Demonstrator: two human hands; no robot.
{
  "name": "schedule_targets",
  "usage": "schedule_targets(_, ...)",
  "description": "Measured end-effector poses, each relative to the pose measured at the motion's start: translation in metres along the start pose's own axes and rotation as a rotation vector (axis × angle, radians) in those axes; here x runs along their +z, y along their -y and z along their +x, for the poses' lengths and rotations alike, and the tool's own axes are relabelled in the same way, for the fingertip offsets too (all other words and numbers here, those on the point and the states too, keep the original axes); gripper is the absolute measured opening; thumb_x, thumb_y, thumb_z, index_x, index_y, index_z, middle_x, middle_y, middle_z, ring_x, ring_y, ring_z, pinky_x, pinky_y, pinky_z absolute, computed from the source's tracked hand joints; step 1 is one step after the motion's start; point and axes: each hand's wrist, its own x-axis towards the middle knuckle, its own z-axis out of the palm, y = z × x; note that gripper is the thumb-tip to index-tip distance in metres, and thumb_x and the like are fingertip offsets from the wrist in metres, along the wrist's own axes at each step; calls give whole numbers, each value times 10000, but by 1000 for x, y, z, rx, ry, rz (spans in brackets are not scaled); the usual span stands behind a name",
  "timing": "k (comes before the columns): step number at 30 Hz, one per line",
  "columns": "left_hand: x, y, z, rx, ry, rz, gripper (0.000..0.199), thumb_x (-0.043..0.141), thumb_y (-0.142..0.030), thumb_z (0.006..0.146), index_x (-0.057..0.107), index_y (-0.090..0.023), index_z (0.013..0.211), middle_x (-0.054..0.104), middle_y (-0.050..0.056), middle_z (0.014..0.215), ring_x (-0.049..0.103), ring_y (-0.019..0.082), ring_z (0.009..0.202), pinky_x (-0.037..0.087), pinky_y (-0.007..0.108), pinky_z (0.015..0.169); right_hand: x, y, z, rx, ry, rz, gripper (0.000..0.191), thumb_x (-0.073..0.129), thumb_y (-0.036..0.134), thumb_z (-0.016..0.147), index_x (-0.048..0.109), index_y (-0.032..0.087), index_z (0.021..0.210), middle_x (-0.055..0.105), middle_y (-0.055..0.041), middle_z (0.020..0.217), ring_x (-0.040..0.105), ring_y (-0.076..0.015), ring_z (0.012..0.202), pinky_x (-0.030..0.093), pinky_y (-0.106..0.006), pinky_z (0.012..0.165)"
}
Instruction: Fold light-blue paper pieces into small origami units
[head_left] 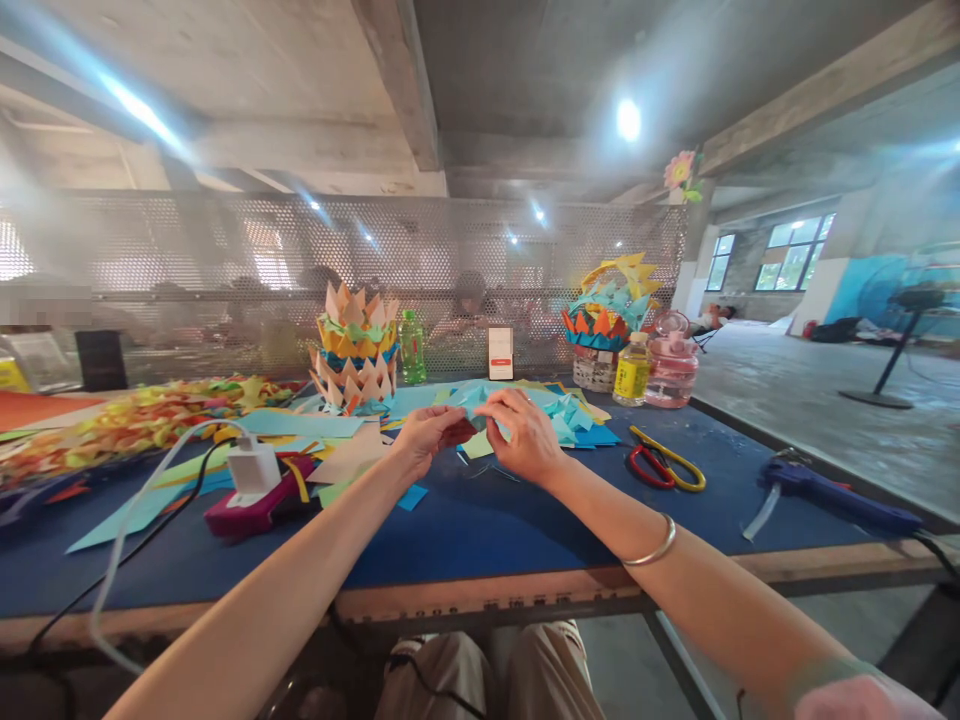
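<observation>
Between my two hands, above the blue table mat (480, 545), is a piece of light blue paper (474, 398). The fingers of my left hand (435, 437) pinch its left side. On the other side, my right hand (521, 430) has its thumb and fingers closed on the paper; a silver bangle is on that wrist. Part of the paper is hidden by my fingers, and its folds are hard to make out. Just right of my right hand lie light blue folded paper pieces (568, 415), with scraps and sheets of coloured paper spread behind.
Scissors (665, 462) and a blue glue gun (832, 495) lie at right. A white charger (253, 470) sits on a magenta power strip (225, 518) at left. Folded-paper baskets (356, 350), a phone (500, 353), bottles (631, 370) and a mesh screen (442, 250) stand behind.
</observation>
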Motion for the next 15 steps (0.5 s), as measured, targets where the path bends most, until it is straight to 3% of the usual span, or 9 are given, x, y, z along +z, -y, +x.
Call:
schedule_targets(2, 0, 0, 1, 51, -6, 17, 180, 728, -261, 618, 633, -111, 645, 666, 44, 584, 623, 127, 584, 505, 252, 648, 2, 0, 2, 152, -135, 94, 297, 529, 243, 797, 544, 181, 1087, 533, -101, 1044, 492, -204, 945, 424, -344, 828)
schedule_targets(4, -1, 1, 1, 94, -2, 40, 227, 749, -302, 581, 637, -117, 653, 660, 33, 599, 621, 130, 611, 496, 255, 652, 5, -2, 3, 398, -223, 227, 487, 614, 367, 728, 470, 166, 1147, 517, -115, 1069, 507, -198, 890, 448, -337, 758)
schedule_targets(6, -1, 3, 2, 124, -1, 77, 262, 759, -336, 555, 644, -123, 656, 652, 26, 618, 614, 133, 636, 488, 257, 649, 8, -5, 4, 653, -166, 404, 589, 645, 481, 661, 476, 153, 1119, 548, -87, 963, 523, -174, 779, 450, -310, 671)
schedule_targets(8, -1, 4, 2, 147, -10, 117, 283, 756, -365, 547, 650, -126, 654, 641, 20, 626, 604, 135, 650, 481, 260, 646, 10, -7, 4, 808, -11, 584, 533, 620, 549, 648, 552, 146, 989, 559, -34, 793, 519, -152, 695, 426, -276, 610)
schedule_targets(11, 0, 4, 2, 176, -13, 168, 296, 748, -389, 543, 657, -129, 653, 631, 17, 631, 595, 145, 673, 476, 272, 651, 12, -7, 2, 852, 120, 731, 433, 629, 552, 628, 613, 145, 772, 531, 11, 625, 488, -129, 624, 376, -242, 562)
schedule_targets(15, 1, 3, 1, 186, 8, 214, 290, 737, -384, 549, 667, -122, 653, 634, 28, 633, 586, 148, 672, 472, 276, 651, 13, -5, 1, 800, 74, 808, 360, 677, 477, 594, 633, 141, 715, 544, 22, 589, 463, -107, 571, 350, -235, 552)
